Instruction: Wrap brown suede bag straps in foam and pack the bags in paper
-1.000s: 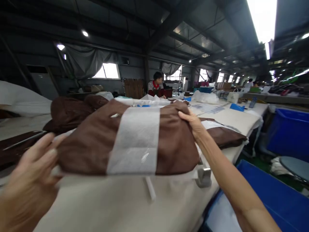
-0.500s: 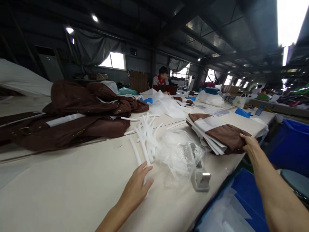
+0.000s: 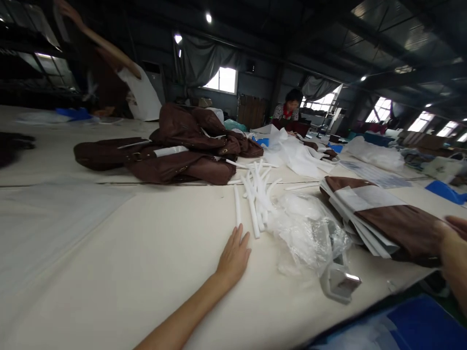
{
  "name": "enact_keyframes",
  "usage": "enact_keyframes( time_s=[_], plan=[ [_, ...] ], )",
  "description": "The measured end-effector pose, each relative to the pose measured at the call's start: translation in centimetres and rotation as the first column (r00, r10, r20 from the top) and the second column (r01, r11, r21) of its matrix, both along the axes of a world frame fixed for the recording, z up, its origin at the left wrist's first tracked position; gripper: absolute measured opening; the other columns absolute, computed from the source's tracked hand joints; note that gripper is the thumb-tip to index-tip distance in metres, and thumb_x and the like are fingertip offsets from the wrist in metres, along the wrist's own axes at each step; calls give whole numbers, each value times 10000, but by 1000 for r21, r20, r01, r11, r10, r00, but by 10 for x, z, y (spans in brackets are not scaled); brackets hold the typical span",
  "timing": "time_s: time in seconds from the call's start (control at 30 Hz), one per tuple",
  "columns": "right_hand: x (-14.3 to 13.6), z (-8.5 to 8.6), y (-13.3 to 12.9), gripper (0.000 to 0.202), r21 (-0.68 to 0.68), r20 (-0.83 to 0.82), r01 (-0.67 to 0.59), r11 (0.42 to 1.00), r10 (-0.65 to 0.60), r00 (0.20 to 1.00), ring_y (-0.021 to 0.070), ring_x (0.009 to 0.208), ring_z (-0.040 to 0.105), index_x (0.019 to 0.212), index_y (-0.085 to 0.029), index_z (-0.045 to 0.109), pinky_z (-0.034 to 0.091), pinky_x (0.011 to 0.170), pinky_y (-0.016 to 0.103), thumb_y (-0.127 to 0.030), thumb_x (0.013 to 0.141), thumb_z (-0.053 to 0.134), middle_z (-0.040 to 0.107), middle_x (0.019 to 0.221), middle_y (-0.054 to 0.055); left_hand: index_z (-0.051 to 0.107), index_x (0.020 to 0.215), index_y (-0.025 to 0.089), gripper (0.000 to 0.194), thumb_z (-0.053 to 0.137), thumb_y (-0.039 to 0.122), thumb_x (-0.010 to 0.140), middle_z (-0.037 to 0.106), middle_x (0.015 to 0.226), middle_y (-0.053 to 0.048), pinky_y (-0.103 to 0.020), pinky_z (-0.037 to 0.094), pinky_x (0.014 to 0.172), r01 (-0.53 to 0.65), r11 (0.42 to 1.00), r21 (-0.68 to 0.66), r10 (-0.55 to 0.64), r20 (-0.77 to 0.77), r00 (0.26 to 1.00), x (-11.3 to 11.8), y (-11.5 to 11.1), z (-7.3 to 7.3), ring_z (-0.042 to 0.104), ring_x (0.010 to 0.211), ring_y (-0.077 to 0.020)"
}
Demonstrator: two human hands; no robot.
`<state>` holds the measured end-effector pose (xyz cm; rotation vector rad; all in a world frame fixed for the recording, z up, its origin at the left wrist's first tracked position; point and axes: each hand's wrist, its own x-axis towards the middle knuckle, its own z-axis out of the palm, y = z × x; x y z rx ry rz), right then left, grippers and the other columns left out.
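Note:
My left hand (image 3: pixel 234 256) lies flat on the table, fingers stretched out, its fingertips at the near end of a white foam rod (image 3: pixel 237 206). Beside that rod is a loose pile of white foam rods (image 3: pixel 255 199). At the right edge, my right hand (image 3: pixel 454 250) is blurred and partly cut off; it grips the near corner of a folded brown bag (image 3: pixel 401 221). White sheets stick out of the bag's left side, and a white band (image 3: pixel 372 197) crosses it. Crumpled clear plastic (image 3: pixel 302 223) partly covers a grey tape dispenser (image 3: pixel 341 284) between my hands.
Brown bags with buckles (image 3: pixel 182 155) are heaped beyond the rods. White sheeting (image 3: pixel 292 150) lies farther back. A blue bin (image 3: pixel 419 321) stands below the table's right edge. One person (image 3: pixel 286 114) is across the table; another person (image 3: pixel 142 95) raises an arm at left.
The view has turned left, bringing a second person into sight. My left hand has lowered flat beside the rod's end. My right hand stays at the brown bag's corner.

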<state>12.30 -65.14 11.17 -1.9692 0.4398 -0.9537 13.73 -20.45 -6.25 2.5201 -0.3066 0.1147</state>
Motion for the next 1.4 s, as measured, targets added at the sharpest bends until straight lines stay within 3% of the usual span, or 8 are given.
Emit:
enact_keyframes(
  time_s=[0.03, 0.1, 0.23, 0.37, 0.53, 0.83, 1.2, 1.4],
  plan=[
    [1, 1, 33, 448, -27, -32, 27, 999, -28, 999, 390, 1116, 597, 1119, -309, 615, 486, 971, 604, -590, 770, 632, 637, 1160, 142, 414, 1472, 193, 506, 352, 225, 971, 272, 1600, -76, -438, 229, 1222, -27, 999, -41, 27, -6, 1000, 5, 0, -1, 131, 1499, -228],
    [10, -4, 102, 457, -9, -138, -280, 960, 276, 951, 345, 1084, 633, 1046, -241, 653, 475, 1013, 552, -550, 712, 698, 685, 1100, 109, 371, 1497, 223, 522, 301, 184, 981, 299, 1591, -71, -421, 225, 1226, -83, 992, -91, 80, -31, 996, 12, 2, 0, 152, 1496, -205],
    [57, -26, 211, 585, 36, -375, -677, 735, 638, 673, 284, 1244, 565, 1267, -214, 557, 472, 1016, 422, -573, 809, 603, 592, 1348, 126, 375, 1494, 195, 584, 243, 55, 943, 329, 1572, -115, -489, 164, 1233, -180, 982, -55, 179, -17, 984, 18, 12, 2, 176, 1490, -223],
    [123, -36, 269, 711, -146, -772, -691, 708, 356, 527, 305, 1292, 523, 1494, -157, 305, 393, 1044, 427, -572, 931, 429, 533, 1410, 191, 437, 1445, 100, 615, 242, -25, 876, 323, 1558, -174, -510, 172, 1229, -283, 959, -9, 283, 24, 959, 20, 27, -6, 237, 1471, -256],
    [179, -50, 320, 805, -251, -875, -669, 700, 131, 466, 418, 1370, 394, 1459, -60, 336, 169, 1112, 584, -623, 897, 459, 550, 1355, 274, 410, 1455, 69, 640, 243, -40, 847, 285, 1563, -191, -488, 188, 1233, -292, 956, -29, 293, 45, 955, 28, 35, -24, 302, 1448, -241],
    [169, -89, 372, 789, -333, -883, -717, 613, 64, 465, 335, 1239, 553, 1470, -98, 304, 402, 987, 403, -235, 773, 647, 522, 1339, 268, 374, 1483, 80, 663, 191, -32, 855, 349, 1550, -144, -430, 174, 1242, -255, 967, -23, 255, 11, 967, 35, 37, -25, 271, 1458, -184],
    [117, -63, 334, 774, -379, -847, -703, 602, 81, 526, 385, 1262, 528, 1499, -58, 283, 428, 1005, 478, -345, 857, 607, 496, 1386, 269, 388, 1482, 124, 630, 404, 151, 852, 278, 1584, -129, -532, 119, 1220, -99, 978, -185, 56, -225, 973, 40, 18, 40, 202, 1484, -262],
    [37, 12, 303, 457, -193, -208, -712, 675, 681, 702, 290, 1043, 668, 1252, -232, 605, 538, 930, 464, -449, 849, 611, 656, 1235, 114, 517, 1360, 191, 532, 475, 422, 883, 562, 1413, -78, -425, 412, 1125, -93, 709, -699, 278, 156, 948, -28, 83, 157, 522, 1304, -258]
  ],
)
